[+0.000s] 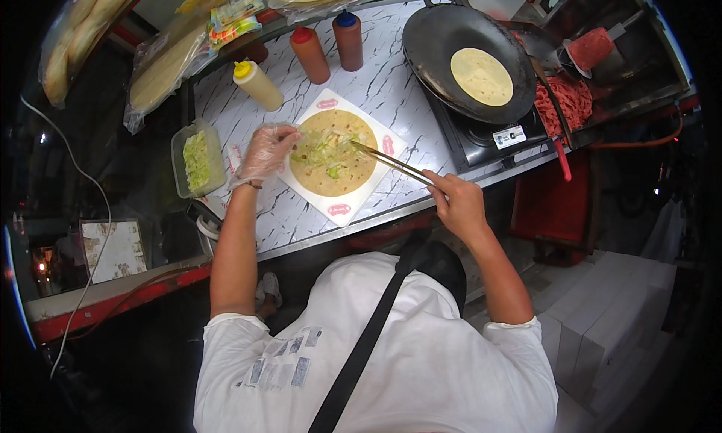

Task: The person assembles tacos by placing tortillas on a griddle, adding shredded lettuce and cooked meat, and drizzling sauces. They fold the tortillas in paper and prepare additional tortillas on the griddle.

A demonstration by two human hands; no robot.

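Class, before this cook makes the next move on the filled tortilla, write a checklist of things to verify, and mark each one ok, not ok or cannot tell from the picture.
1. Tortilla lies flat on the white paper sheet: ok.
2. Shredded lettuce sits on the tortilla, none seen spilled on the counter: ok.
3. Left hand is gloved and at the tortilla's edge: ok.
4. Right hand grips the tongs, tips over the filling: ok.
5. Second tortilla in the black pan is not burning: cannot tell.
6. Lettuce tub stands close to the left hand: ok.
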